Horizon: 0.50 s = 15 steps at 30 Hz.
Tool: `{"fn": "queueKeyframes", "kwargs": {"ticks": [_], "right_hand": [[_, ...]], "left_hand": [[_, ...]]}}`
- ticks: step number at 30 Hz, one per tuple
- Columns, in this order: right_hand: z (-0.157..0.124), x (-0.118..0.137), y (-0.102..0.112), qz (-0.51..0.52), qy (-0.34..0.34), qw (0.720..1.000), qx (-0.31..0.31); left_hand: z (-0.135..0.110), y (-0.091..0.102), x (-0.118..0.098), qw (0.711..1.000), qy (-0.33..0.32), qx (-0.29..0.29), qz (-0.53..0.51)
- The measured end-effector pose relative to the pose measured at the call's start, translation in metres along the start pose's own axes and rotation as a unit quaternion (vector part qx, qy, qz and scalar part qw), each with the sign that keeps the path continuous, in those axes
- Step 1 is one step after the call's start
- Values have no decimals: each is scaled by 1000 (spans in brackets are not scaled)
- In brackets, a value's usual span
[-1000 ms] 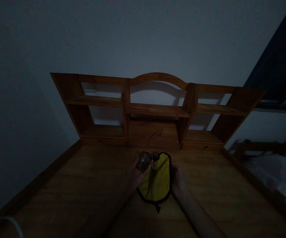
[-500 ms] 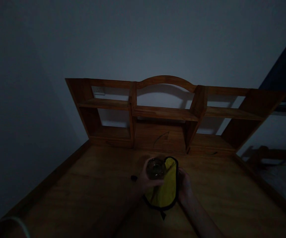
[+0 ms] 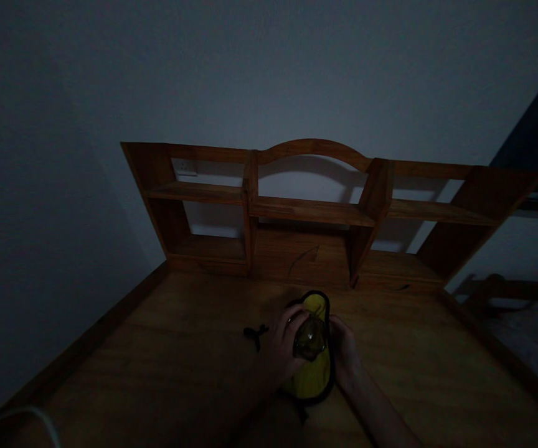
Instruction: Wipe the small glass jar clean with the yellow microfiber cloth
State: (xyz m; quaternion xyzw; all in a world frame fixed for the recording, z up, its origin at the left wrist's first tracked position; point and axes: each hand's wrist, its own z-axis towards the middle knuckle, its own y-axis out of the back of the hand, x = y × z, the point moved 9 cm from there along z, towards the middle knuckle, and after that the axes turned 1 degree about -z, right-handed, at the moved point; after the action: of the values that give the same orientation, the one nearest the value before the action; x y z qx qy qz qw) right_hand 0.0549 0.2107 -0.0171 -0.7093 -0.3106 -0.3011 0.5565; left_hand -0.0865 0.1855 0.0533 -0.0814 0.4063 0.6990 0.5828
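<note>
My left hand [image 3: 282, 348] is wrapped round a small clear glass [image 3: 311, 341], which is tilted over a yellow cloth [image 3: 314, 381]. The cloth has black edging and dark tabs or ties at its left and lower ends. At the cloth's right edge, my right hand [image 3: 345, 356] has its fingers closed on the black border. Part of the cloth is hidden behind the glass and my left hand. Dim light blurs the finer detail.
A wooden shelf unit [image 3: 313, 213] stands at the back of the wooden desk [image 3: 180, 336], against a pale wall. A light cable [image 3: 40, 415] curves in at the lower left. A dark wooden frame [image 3: 525, 290] is at the right.
My left hand has carried the glass to the right and slightly down, tipping it over the cloth. The cloth has shifted a little; my right hand stays at its right edge.
</note>
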Motion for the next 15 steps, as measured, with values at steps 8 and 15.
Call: {"fn": "queueKeyframes", "kwargs": {"ticks": [8,15], "right_hand": [[-8,-3,-7,49,-47,998,-1],[-7,-3,-7,73,-49,996,1]], "left_hand": [[1,-5,-7,995,-35,32,89],[3,0,-9,993,-33,27,106]]}}
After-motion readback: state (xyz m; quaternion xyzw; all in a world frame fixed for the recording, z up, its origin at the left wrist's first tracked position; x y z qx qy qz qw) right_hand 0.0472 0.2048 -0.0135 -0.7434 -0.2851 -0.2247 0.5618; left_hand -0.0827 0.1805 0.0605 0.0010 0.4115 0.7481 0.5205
